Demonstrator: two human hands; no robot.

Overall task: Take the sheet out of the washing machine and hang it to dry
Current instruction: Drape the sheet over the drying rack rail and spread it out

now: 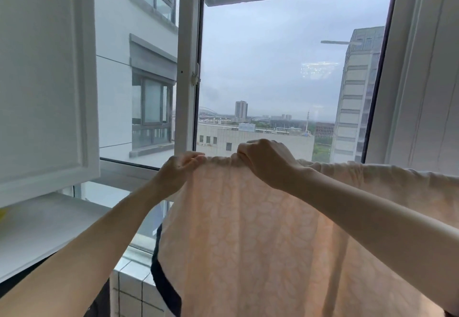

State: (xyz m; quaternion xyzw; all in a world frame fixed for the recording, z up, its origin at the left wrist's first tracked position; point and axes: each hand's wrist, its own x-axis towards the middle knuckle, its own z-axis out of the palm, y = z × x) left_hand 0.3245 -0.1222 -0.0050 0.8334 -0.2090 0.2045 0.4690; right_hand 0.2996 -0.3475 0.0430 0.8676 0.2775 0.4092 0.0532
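sheet (260, 229) hangs below both hands, left (177, 170) and right (267, 158), pinching its top edge.

head cam, faces window (273, 68), close

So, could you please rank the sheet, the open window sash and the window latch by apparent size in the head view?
1. sheet
2. open window sash, though nearness to the camera enlarges both
3. window latch

sheet (260, 242) cropped below, its support perhaps hidden
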